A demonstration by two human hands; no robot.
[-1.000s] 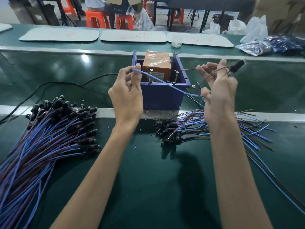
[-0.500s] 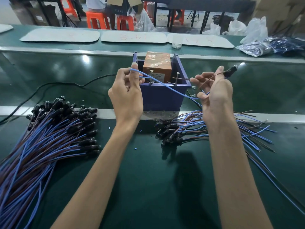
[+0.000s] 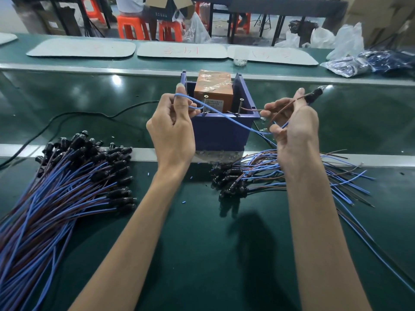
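Observation:
My left hand (image 3: 171, 129) pinches the end of a blue wire (image 3: 233, 121) in front of a blue plastic box (image 3: 221, 133). The wire runs across the box front to my right hand (image 3: 294, 129). My right hand grips the same cable, with its brown wire (image 3: 285, 108) looping over the fingers and its black connector (image 3: 314, 94) sticking out past the thumb. An orange block (image 3: 213, 90) wrapped in tape sits inside the box, with upright screws (image 3: 241, 106) at its front.
A big pile of blue and brown cables with black connectors (image 3: 67, 180) lies at the left. A smaller pile (image 3: 258, 176) lies under my right hand. A black cord (image 3: 89, 114) crosses the green belt. White mats (image 3: 182, 51) and plastic bags (image 3: 350, 66) lie at the back.
Both hands have come lower and closer to the box. My right hand has turned so the brown wire end points toward the box screws; my left hand has looped the blue wire end.

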